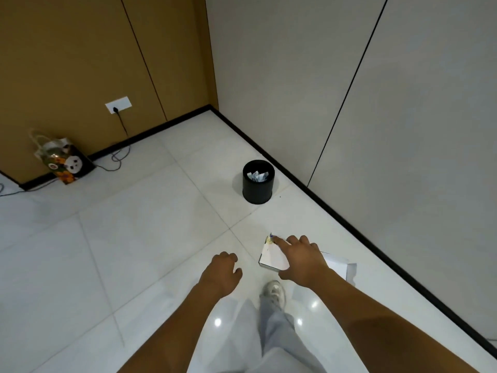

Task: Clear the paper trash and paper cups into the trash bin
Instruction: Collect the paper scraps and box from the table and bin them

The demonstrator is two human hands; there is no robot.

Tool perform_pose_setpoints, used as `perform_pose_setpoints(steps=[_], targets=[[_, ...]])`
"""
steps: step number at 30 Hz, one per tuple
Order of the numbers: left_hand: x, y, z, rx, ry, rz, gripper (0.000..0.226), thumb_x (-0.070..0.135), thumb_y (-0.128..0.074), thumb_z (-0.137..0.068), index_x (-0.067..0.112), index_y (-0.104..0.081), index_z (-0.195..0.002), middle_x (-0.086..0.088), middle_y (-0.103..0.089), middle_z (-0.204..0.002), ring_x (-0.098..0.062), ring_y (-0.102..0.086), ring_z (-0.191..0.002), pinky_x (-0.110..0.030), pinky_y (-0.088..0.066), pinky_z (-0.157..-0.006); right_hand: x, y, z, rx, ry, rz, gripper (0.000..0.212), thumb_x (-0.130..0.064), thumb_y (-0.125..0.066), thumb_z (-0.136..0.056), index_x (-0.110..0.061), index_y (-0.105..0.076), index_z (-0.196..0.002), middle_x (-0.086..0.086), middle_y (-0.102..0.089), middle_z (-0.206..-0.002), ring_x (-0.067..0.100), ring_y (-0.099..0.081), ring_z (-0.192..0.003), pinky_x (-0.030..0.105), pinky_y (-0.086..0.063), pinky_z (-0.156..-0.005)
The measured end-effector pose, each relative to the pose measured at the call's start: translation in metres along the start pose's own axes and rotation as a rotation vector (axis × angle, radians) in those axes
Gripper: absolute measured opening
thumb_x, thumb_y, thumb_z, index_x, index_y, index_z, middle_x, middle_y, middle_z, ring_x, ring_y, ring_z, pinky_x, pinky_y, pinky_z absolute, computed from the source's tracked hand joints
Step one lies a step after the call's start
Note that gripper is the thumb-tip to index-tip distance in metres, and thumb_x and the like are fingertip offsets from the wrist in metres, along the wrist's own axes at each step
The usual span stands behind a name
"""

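A black round trash bin (258, 184) stands on the floor near the right wall, with crumpled paper inside it. A white folded paper piece (273, 257) lies on the tiles in front of my feet, and more white paper (340, 266) shows behind my wrist. My right hand (301, 261) is spread over this paper, index finger pointing at a small yellow and blue scrap (269, 238) at its far corner. Whether the hand touches the paper I cannot tell. My left hand (222, 273) hangs to the left of the paper, fingers loosely curled, holding nothing.
A patterned gift bag (63, 162) leans against the brown wall at the left. A black cable (121, 154) runs from a wall socket (118, 105) across the floor. My shoe (274, 292) is just below the paper. A grey wall with black skirting runs along the right.
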State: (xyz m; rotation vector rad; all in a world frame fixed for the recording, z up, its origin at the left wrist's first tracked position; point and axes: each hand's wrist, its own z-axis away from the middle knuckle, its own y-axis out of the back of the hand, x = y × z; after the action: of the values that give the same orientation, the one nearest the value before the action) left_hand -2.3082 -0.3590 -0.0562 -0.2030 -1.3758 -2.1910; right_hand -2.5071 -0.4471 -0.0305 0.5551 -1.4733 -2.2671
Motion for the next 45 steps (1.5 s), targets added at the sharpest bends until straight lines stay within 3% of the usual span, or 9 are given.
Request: perform_pose_setpoints(steps=[11,20,29,36,45], targets=[[0.050,0.102,-0.212,0.017,0.047,0.093,0.041,0.032,-0.044,-0.098,0.014,-0.046,-0.135,-0.004,-0.046,-0.138,-0.017,-0.043,-0.127,-0.025,-0.038,-0.103,0.089,0.089,-0.224,-0.011,0.008,0.008,0.090,-0.045,-0.068,-0.077,-0.032,-0.017,-0.150,0.004,-0.046,-0.133,0.028,-0.041,-0.119,0.040,-0.038,-0.094],[0.021,0.180,-0.367,-0.005,0.145,0.078,0.041,0.033,-0.046,-0.097,0.015,-0.046,-0.133,-0.004,-0.047,-0.137,-0.018,-0.045,-0.127,-0.024,-0.038,-0.102,0.106,0.133,-0.402,-0.061,0.011,-0.002,0.087,-0.047,-0.067,-0.077,-0.034,-0.018,-0.148,0.004,-0.047,-0.130,0.026,-0.045,-0.112,0.036,-0.040,-0.085],[0.018,0.240,-0.521,-0.059,0.155,0.087,0.040,0.031,-0.046,-0.097,0.013,-0.047,-0.132,-0.007,-0.049,-0.133,-0.021,-0.044,-0.125,-0.029,-0.040,-0.101,0.139,0.161,-0.540,-0.204,-0.084,-0.091,0.089,-0.046,-0.068,-0.077,-0.034,-0.015,-0.148,0.007,-0.048,-0.132,0.029,-0.043,-0.120,0.040,-0.041,-0.093],[0.019,0.217,-0.611,-0.101,0.249,0.153,0.040,0.031,-0.044,-0.098,0.014,-0.045,-0.133,-0.005,-0.048,-0.135,-0.019,-0.043,-0.125,-0.028,-0.039,-0.099,0.173,0.144,-0.641,-0.260,-0.063,-0.082,0.088,-0.049,-0.070,-0.076,-0.033,-0.019,-0.146,0.006,-0.049,-0.129,0.027,-0.046,-0.116,0.038,-0.041,-0.087],[-0.030,0.116,-0.742,-0.143,0.360,0.233,0.040,0.032,-0.046,-0.097,0.016,-0.047,-0.133,-0.004,-0.048,-0.138,-0.020,-0.042,-0.128,-0.031,-0.041,-0.101,0.197,0.002,-0.790,-0.400,-0.142,-0.098,0.083,-0.048,-0.066,-0.082,-0.027,-0.017,-0.147,0.010,-0.044,-0.138,0.030,-0.044,-0.121,0.040,-0.040,-0.092]])
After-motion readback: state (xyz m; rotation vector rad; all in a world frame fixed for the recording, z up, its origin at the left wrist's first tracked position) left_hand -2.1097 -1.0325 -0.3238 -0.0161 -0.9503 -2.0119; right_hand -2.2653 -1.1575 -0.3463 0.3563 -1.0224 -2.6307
